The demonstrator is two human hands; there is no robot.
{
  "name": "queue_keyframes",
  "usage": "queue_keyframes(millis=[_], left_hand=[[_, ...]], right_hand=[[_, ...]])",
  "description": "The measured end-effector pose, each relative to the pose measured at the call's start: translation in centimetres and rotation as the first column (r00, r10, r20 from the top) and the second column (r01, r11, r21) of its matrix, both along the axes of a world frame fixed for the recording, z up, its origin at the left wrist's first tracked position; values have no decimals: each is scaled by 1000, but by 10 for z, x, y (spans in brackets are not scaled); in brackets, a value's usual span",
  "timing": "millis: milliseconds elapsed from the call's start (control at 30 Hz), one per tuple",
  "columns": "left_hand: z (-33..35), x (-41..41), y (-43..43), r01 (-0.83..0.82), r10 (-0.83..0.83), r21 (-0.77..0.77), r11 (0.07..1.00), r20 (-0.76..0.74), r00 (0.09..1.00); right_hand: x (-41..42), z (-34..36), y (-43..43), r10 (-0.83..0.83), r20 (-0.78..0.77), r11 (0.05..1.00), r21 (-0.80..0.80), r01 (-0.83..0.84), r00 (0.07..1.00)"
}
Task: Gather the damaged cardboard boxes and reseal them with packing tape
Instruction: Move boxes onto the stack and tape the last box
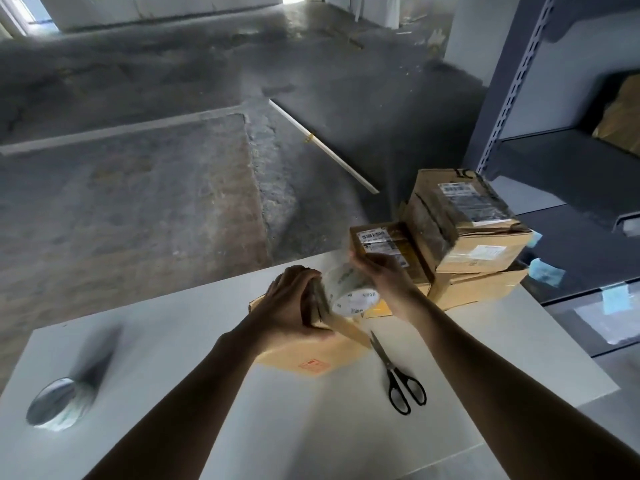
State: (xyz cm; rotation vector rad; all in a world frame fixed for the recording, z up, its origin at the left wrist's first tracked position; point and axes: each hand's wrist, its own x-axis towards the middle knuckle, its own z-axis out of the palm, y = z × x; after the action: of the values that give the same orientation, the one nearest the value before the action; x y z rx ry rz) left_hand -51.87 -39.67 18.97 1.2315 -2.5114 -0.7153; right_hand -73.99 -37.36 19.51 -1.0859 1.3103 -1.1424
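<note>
Above the middle of the white table [173,358], both my hands hold a roll of packing tape [349,292] with a printed white core. My left hand [294,303] grips its near side and my right hand [377,271] curls over its far side. A brownish strip of tape [349,332] runs down from the roll toward a flat cardboard box [311,363] with a red stamp, lying under my hands. At the table's far right stand a small labelled box [377,239], a large crumpled box [467,216] and a lower box [481,289] beneath it.
Black-handled scissors [398,382] lie just right of the flat box. A round metal-rimmed hole [55,403] sits in the table's left end. A grey metal shelf rack [512,98] stands to the right, with blue notes [547,271] stuck on it. Bare concrete floor lies beyond.
</note>
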Motion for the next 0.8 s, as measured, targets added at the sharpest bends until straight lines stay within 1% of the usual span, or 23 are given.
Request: queue_keyframes(millis=[33,67,100,200,267,333,400,467,500,533,567,600,667,700,733,800], left_hand=[[-1,2,1,-11,13,33,999,-72,997],[3,14,3,-33,42,58,998,-147,988],[1,15,5,-27,42,84,996,-184,982],[-8,29,15,-39,84,174,984,-262,962],[-17,40,21,-45,104,228,973,-253,962],[-25,52,24,-32,85,254,967,-197,977],[-34,66,27,-37,93,314,949,-166,982],[-44,82,28,-60,143,412,909,-175,974],[-49,88,29,-55,179,469,881,-222,958],[-52,93,30,-39,236,529,848,-309,921],[-56,96,29,-50,327,574,818,-391,860],[-60,97,28,-100,445,619,779,-433,784],[-61,93,22,-262,633,670,695,-395,666],[-60,89,19,-317,682,683,658,-363,635],[-58,87,17,-336,724,713,615,-343,599],[-53,80,15,-317,775,782,536,-308,552]], right_hand=[[1,5,-2,0,35,1000,-7,1,999],[12,20,-5,28,33,1000,-9,-28,999],[14,24,-6,47,34,999,-10,-46,998],[31,32,-12,160,-52,987,-22,-161,986],[44,28,-16,200,-101,979,-8,-201,975],[57,22,-17,237,-177,970,-10,-242,955],[70,16,-16,266,-240,961,-14,-278,934],[83,11,-15,285,-258,955,-13,-298,923],[88,8,-16,297,-254,951,-3,-308,920],[93,6,-17,307,-245,949,7,-315,919],[98,4,-18,316,-235,947,21,-320,919],[103,2,-19,323,-228,946,39,-323,919],[113,-4,-19,322,-228,946,63,-316,919],[115,-7,-19,316,-235,949,76,-307,919],[121,-10,-20,321,-246,947,93,-307,915],[126,-14,-20,328,-250,944,122,-306,911]])
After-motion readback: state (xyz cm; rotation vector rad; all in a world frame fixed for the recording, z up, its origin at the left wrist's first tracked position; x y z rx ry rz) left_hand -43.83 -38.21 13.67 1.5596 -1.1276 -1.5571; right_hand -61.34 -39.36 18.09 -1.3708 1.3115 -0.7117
